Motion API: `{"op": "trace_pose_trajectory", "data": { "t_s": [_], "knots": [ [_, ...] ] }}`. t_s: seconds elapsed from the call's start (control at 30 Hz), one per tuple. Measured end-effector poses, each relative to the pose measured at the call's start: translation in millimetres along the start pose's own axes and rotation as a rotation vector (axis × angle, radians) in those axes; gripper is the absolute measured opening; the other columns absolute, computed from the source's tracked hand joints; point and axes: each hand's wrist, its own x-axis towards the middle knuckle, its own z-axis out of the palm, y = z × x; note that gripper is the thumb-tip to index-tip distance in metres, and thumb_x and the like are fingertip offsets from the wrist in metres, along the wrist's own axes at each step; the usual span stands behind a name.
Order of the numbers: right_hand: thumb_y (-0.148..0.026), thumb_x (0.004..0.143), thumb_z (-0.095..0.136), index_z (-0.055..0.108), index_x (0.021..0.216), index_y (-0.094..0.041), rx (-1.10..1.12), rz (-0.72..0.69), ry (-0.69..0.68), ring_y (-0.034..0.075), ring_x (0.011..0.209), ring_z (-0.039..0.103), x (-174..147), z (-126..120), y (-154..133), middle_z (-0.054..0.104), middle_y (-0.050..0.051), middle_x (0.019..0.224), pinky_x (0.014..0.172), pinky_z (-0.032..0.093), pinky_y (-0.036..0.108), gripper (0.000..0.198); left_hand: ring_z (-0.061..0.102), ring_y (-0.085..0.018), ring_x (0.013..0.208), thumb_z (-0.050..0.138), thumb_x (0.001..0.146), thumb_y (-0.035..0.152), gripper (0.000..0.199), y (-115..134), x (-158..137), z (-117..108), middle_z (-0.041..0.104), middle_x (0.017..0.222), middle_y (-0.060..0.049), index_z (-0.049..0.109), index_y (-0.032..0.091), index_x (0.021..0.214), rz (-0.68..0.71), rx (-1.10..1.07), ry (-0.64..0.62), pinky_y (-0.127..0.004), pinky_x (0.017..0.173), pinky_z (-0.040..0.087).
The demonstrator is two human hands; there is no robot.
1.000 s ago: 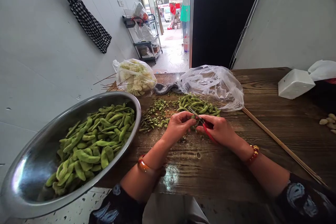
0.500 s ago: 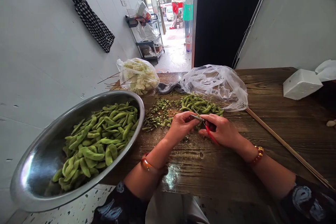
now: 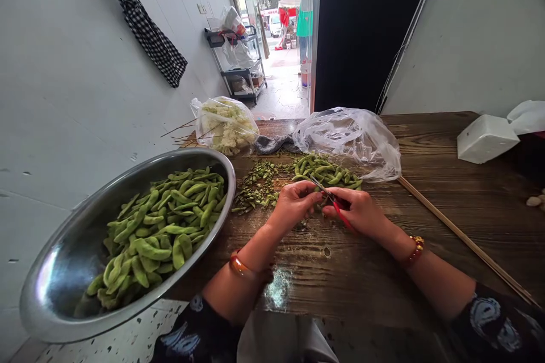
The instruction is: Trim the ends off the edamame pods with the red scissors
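So, both hands are up close together over the dark wooden table (image 3: 383, 272). The right hand (image 3: 361, 211) has a proper grip on a pair of red-handled scissors (image 3: 342, 216), blades angled up and leftward, right by the fingertips of the left hand (image 3: 293, 201). That left one has its thumb and fingers drawn in together — can't honestly tell what's pinched in there, too small and too covered up.

Just past the hands there's a little heap of green pods (image 3: 326, 169) on the tabletop, with a scatter of green clippings (image 3: 259, 184) to the left of it. Way more pods (image 3: 157, 232) are piled in the big metal bowl (image 3: 230, 181) over on the left.

Behind the heap there's a crumpled clear plastic bag (image 3: 344, 136), then a grey cloth (image 3: 275, 143), then a bag of what looks like cauliflower (image 3: 225, 127). Some long thin sticks (image 3: 464, 235) run diagonally down the right side — and a white box (image 3: 487, 139) sits farther right, near the wall.
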Motion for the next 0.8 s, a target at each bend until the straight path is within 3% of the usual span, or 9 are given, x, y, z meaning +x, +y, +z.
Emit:
{"op": "trace_pose_trajectory", "data": {
  "t_s": [0.23, 0.47, 0.6, 0.8],
  "knots": [
    [-0.05, 0.081, 0.062, 0.07, 0.109, -0.016, 0.216, 0.13, -0.121, 0.011, 0.056, 0.046, 1, -6, -8, 0.06, -0.002, 0.064, 0.053, 0.038, 0.023, 0.045, 0.049, -0.006, 0.043, 0.074, 0.069, 0.039, 0.031, -5, 2, -1, 0.062, 0.065, 0.0, 0.065, 0.013, 0.084, 0.017, -0.026, 0.009, -0.018, 0.038, 0.038],
    [-0.052, 0.081, 0.061, 0.068, 0.109, -0.012, 0.397, 0.147, -0.23, 0.011, 0.06, 0.046, 3, -14, -8, 0.059, 0.0, 0.068, 0.054, 0.038, 0.023, 0.049, 0.049, -0.006, 0.047, 0.069, 0.075, 0.039, 0.03, -1, 2, -3, 0.063, 0.071, -0.002, 0.067, 0.012, 0.087, 0.012, -0.011, -0.049, -0.018, 0.041, 0.04],
    [-0.051, 0.079, 0.063, 0.065, 0.115, -0.013, 0.252, 0.129, -0.149, 0.013, 0.063, 0.051, 2, -12, -4, 0.062, 0.0, 0.072, 0.06, 0.043, 0.025, 0.052, 0.049, -0.006, 0.05, 0.067, 0.077, 0.041, 0.03, 2, 1, -3, 0.062, 0.074, -0.003, 0.067, 0.012, 0.085, 0.016, -0.035, -0.097, -0.018, 0.044, 0.041],
    [-0.046, 0.076, 0.069, 0.065, 0.116, -0.016, 0.009, 0.016, -0.066, 0.019, 0.079, 0.061, 1, -10, -2, 0.068, 0.007, 0.094, 0.072, 0.049, 0.03, 0.05, 0.049, -0.006, 0.051, 0.064, 0.079, 0.039, 0.028, 0, 1, -4, 0.062, 0.075, -0.002, 0.066, 0.013, 0.087, 0.034, -0.006, -0.12, -0.019, 0.045, 0.04]
  ]
}}
